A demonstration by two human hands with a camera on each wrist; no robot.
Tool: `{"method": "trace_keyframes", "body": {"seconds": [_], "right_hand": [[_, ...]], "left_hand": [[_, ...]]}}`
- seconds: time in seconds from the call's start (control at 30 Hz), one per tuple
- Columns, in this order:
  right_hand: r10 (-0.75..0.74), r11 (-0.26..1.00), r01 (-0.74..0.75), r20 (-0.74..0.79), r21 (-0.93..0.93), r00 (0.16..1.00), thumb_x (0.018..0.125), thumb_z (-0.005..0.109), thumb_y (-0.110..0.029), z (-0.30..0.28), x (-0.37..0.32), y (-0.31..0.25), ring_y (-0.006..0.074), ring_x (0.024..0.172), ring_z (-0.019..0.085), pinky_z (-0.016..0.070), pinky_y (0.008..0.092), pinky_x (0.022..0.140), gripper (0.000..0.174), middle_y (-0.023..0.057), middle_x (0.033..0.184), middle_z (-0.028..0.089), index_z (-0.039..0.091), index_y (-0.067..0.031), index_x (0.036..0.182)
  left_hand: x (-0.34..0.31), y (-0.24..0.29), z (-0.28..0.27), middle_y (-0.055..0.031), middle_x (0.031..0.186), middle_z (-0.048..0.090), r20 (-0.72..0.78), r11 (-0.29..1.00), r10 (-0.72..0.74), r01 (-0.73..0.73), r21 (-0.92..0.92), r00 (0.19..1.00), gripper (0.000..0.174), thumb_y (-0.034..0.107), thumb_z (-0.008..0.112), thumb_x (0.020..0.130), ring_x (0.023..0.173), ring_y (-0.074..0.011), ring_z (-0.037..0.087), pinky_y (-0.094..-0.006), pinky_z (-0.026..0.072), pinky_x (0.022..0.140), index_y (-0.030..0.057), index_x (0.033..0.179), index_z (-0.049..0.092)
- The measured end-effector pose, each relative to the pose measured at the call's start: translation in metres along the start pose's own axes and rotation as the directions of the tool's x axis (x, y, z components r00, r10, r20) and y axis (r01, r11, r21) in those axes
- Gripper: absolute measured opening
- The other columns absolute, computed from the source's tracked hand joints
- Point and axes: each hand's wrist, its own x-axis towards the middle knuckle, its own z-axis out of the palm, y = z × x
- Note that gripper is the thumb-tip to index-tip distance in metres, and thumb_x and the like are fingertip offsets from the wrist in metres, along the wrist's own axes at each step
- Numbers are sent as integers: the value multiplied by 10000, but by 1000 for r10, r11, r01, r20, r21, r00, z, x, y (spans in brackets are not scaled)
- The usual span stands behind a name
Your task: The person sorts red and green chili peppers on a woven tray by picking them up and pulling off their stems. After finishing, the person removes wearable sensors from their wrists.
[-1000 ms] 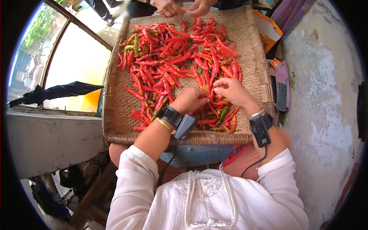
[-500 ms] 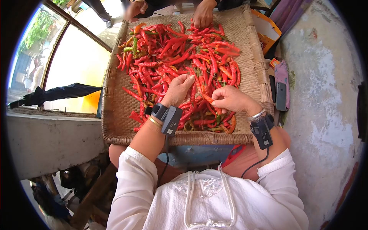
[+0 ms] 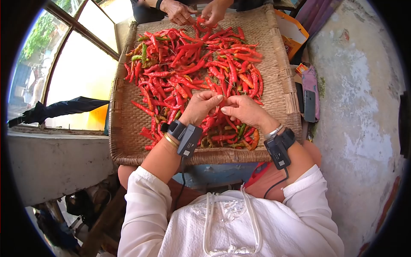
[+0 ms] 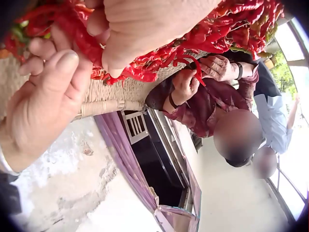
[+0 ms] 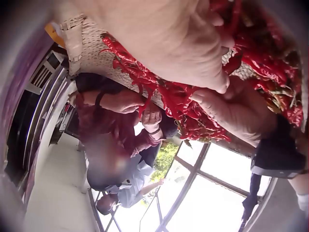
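My left hand [image 3: 198, 107] and my right hand [image 3: 249, 113] meet over the near half of a wide woven tray [image 3: 274, 55]. Between them is a red chili pepper [image 4: 81, 36], seen in the left wrist view; fingers and thumbs of both hands pinch it. Its ends are partly hidden behind the fingers. A big spread of red chili peppers [image 3: 160, 83], with some orange and green ones, lies on the tray beneath and beyond my hands.
Across the tray, another person's hands [image 3: 176, 13] handle a red pepper. A folded dark umbrella [image 3: 70, 109] lies by the window on the left. To the right are a phone [image 3: 309, 106], an orange-and-white box [image 3: 293, 32] and a rough wall [image 3: 355, 107].
My hands were together, then apart with an orange-red pepper in the right; now they meet again. The other person's hands parted, one reaching into the peppers, and are back together. The view shifted slightly.
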Motion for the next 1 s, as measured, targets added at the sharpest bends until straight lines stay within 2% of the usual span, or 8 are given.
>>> {"method": "trace_keyframes", "body": {"seconds": [0.27,0.6,0.67,0.73,0.83,0.87,0.93,1.0], "right_hand": [[133,955,-138,37,264,990,776,566,-152,8,-2,5,78,505,502,396,222,447,146,19,656,561,561,-6,778],[167,986,-167,189,-16,968,801,541,-152,-16,2,7,22,483,467,331,164,398,111,-30,593,517,534,-52,753],[125,987,-131,-77,-89,989,806,548,-163,-30,6,6,58,503,505,399,183,441,159,21,727,572,548,-13,857],[-92,778,220,-240,589,967,831,540,-210,-43,5,1,52,567,536,416,156,458,291,38,817,564,499,1,1026],[-59,724,321,-409,610,911,831,548,-225,-51,6,4,58,647,550,425,144,474,439,56,876,541,403,6,1174],[-4,770,288,-448,569,894,828,552,-214,-51,7,9,60,662,548,423,146,476,457,64,880,540,388,8,1192],[50,824,180,-385,537,921,822,553,-198,-37,11,14,64,639,541,427,170,479,387,53,823,557,452,12,1131],[119,983,-100,-124,152,985,822,539,-199,-20,13,19,71,636,539,435,203,490,288,36,734,567,539,7,1022]], "left_hand": [[-3,5,7,40,599,510,17,991,-21,23,-132,1000,127,166,580,814,499,-50,469,-187,380,462,95,712,552],[1,7,-7,3,686,546,-186,999,2,-12,-53,982,222,285,529,846,492,-53,480,-185,389,439,64,849,536],[7,3,-15,3,684,541,-211,995,-25,46,94,977,229,280,519,851,495,-54,474,-187,381,436,53,872,538],[8,-2,-18,-13,693,550,-203,980,-46,83,179,978,216,248,532,840,514,-70,497,-213,412,463,36,877,556],[6,-12,-11,-101,829,588,29,625,260,-192,757,965,166,157,583,760,750,-221,589,-315,465,669,50,887,591],[7,-15,-9,-101,829,588,32,623,257,-191,758,966,166,157,583,760,750,-221,589,-315,465,669,50,887,591],[9,-17,-6,-109,932,570,436,336,426,-586,738,793,182,134,581,731,846,-288,560,-356,456,717,72,902,591],[8,-17,-4,-88,1008,545,457,368,362,-575,731,812,199,124,568,722,863,-298,551,-376,457,725,90,917,587]]}}
